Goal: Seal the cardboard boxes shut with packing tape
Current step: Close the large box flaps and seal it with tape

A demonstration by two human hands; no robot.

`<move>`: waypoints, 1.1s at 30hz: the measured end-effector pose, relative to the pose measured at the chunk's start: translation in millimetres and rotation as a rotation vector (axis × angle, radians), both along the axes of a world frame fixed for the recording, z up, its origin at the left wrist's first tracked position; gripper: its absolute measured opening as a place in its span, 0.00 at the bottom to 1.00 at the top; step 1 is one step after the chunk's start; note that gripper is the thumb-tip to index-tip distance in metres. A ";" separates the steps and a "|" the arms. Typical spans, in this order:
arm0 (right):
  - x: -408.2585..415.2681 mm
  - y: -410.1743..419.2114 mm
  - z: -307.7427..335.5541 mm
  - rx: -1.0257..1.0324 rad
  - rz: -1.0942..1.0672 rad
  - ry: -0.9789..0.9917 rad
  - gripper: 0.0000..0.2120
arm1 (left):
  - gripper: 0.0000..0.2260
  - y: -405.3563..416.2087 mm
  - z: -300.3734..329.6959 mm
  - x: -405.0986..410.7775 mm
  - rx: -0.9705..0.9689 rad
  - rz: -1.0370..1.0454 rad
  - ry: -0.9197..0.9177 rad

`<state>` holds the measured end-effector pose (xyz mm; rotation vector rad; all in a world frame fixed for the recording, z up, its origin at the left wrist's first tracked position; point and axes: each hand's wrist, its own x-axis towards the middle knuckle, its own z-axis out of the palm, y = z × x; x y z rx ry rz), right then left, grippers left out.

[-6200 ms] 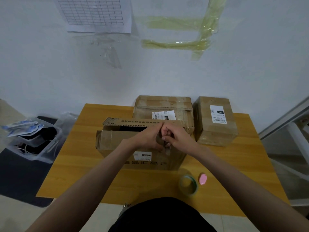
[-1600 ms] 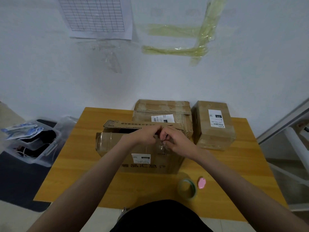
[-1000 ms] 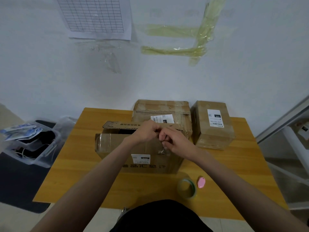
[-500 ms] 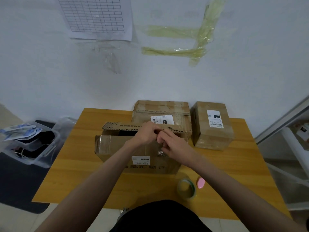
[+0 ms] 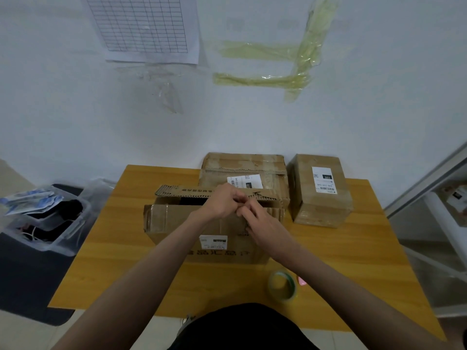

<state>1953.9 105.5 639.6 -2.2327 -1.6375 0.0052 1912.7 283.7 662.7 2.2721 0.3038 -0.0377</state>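
Readable: "220" on white label (image 5: pixel 324 182) of right box (image 5: pixel 321 198); also "220" on rear box (image 5: pixel 245 173) label (image 5: pixel 243 181).

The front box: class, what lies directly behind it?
Behind the front box stands a taped box; the raised flap and hands cover its lower part.

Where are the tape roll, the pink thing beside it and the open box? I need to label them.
tape roll (image 5: pixel 282 286): head view, on its near rim.
pink thing (image 5: pixel 302 280): head view, on its visible edge.
open box (image 5: pixel 171 218): head view, on its front flap.
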 end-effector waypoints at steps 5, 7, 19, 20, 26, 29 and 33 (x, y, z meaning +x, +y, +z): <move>-5.9 -0.6 3.3 0.007 0.003 -0.021 0.20 | 0.11 -0.1 -4.6 1.3 0.004 0.013 0.013; -7.6 -0.8 1.5 0.018 0.012 -0.038 0.19 | 0.10 0.1 -6.8 2.2 0.010 0.022 0.025; -13.2 -4.4 -4.3 0.049 0.019 -0.095 0.21 | 0.09 -3.2 -6.4 -2.4 -0.016 0.035 -0.008; -13.7 -4.2 -4.7 0.047 0.011 -0.106 0.21 | 0.09 -3.2 -6.3 -2.4 -0.009 0.034 -0.009; -19.4 -2.9 -11.4 0.065 0.004 -0.146 0.21 | 0.08 -5.7 -4.2 -5.5 -0.043 0.042 -0.016; -16.5 -4.4 -10.9 0.085 -0.026 -0.260 0.20 | 0.09 -6.8 -5.5 -6.7 -0.049 0.034 -0.006; -9.8 -4.3 -7.3 0.047 -0.087 -0.335 0.26 | 0.12 -8.3 -8.8 -7.9 -0.020 0.034 0.007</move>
